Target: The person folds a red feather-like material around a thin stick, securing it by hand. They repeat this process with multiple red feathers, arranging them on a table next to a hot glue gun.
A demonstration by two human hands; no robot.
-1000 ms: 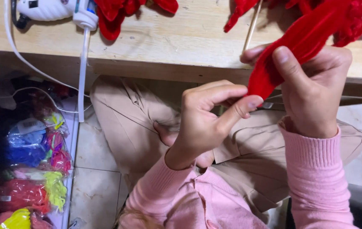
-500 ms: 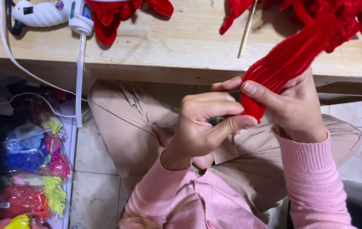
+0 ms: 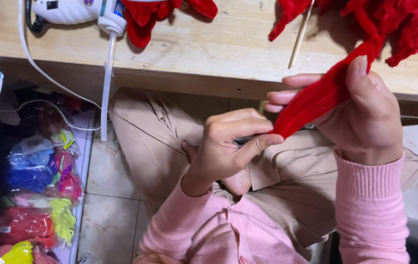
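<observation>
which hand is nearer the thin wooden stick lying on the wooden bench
Right. The right hand grips the fuzzy red strip just below the thin wooden stick; the left hand pinches the strip's lower end, lower and further left.

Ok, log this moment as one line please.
left hand: pinching lower tip of red fuzzy strip | right hand: gripping strip higher up | wooden bench: glue gun, thin stick

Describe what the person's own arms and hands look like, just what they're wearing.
Both arms wear pink knitted sleeves with ribbed cuffs ending at the wrists. The left hand and right hand are bare: no gloves. No rings, watch or bracelets show. The fingers have short, unpainted nails. The sleeves match a pink knitted top.
</observation>
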